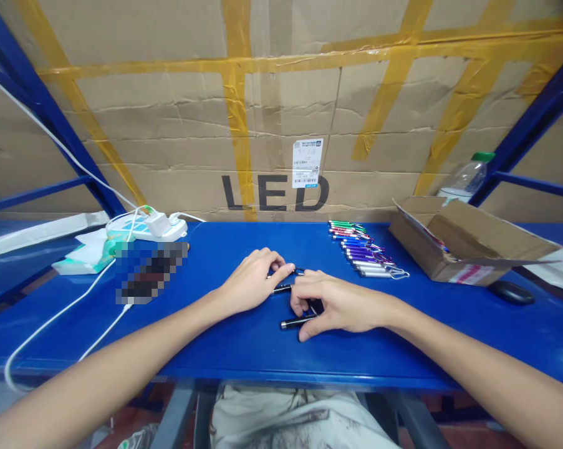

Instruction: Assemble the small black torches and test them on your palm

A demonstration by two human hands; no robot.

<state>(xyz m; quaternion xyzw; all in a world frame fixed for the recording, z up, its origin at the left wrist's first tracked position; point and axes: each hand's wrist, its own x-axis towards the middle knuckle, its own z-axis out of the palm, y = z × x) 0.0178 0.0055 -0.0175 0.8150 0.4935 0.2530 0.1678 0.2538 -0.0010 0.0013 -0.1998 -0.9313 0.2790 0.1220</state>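
Both hands rest on the blue table (244,349) near its middle. My left hand (253,280) is curled, its fingertips on a small black pen-shaped flashlight (282,289). My right hand (337,305) lies just to the right, fingers bent over another black flashlight (294,322) whose end sticks out to the left. A small metal ring (300,272) shows between the two hands. What lies under the palms is hidden.
A row of several coloured small flashlights (363,252) lies at the back right, beside an open cardboard box (463,246). A plastic bottle (468,178) stands behind it. A black mouse (511,292) sits at right. A power strip (148,227), white cables and a tissue pack (87,257) are at left.
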